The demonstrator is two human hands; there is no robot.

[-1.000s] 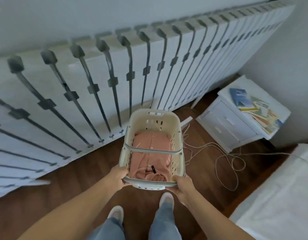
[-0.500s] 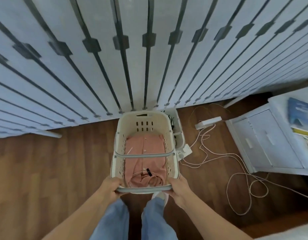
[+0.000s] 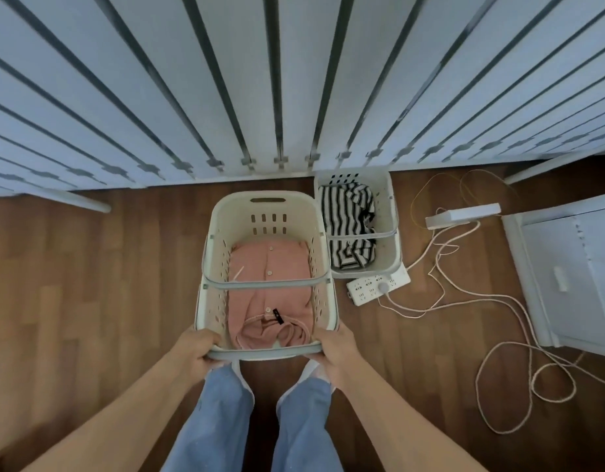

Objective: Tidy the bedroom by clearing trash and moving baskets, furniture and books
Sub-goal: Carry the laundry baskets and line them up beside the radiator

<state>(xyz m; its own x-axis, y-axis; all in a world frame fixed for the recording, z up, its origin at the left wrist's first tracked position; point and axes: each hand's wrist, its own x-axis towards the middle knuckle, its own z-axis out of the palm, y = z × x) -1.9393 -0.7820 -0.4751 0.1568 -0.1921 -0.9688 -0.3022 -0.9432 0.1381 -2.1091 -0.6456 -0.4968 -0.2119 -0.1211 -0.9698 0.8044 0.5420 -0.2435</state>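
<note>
I hold a cream plastic laundry basket in front of me, low over the wooden floor, with a folded pink garment inside. My left hand grips the near rim at its left corner. My right hand grips the same rim at its right corner. A second white basket stands on the floor just to the right, against the wall panels, holding black-and-white striped cloth.
White slatted panels rise directly ahead. A white power strip lies by the second basket, with a white adapter box and looping cables across the floor to the right. A white nightstand stands at the far right.
The basket in my hands has come down towards the floor beside the second basket, whose striped cloth now shows. My view has tipped further downward; both hands keep their grip.
</note>
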